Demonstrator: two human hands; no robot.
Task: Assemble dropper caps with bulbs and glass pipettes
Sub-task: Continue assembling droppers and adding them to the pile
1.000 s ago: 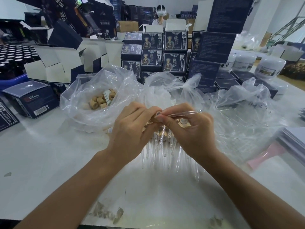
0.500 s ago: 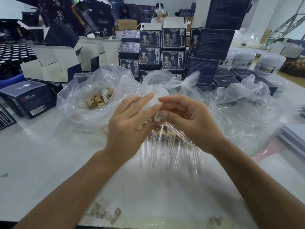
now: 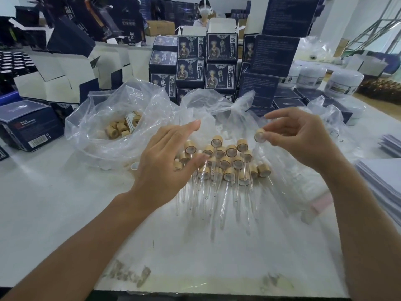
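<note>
**One cap held up, a pile below**

I see my right hand (image 3: pixel 297 137) up over the table (image 3: pixel 65 203). Its thumb and fingers pinch one wooden cap (image 3: pixel 260 135). I can tell the cap's open end faces me. I cannot tell if a glass tube hangs from it.

My left hand (image 3: pixel 167 161) is flat and spread, holding nothing. It hovers over the left side of the pile (image 3: pixel 225 164). I cannot tell if its fingers touch the pile.

The pile is made of finished droppers. They lie on the table between my two hands. Their wooden caps are bunched together at the far side, and their clear glass tubes (image 3: pixel 223 198) point back at me.

A clear bag (image 3: pixel 97 127) sits to the left, behind my left hand. It has loose wooden caps (image 3: pixel 118 128) inside. More clear plastic (image 3: pixel 227 105) lies crumpled behind the pile.

Dark blue boxes (image 3: pixel 206 61) are stacked at the back. White jars (image 3: pixel 345 81) stand far to the right. A stack of paper (image 3: pixel 382 183) lies by my right arm.
</note>
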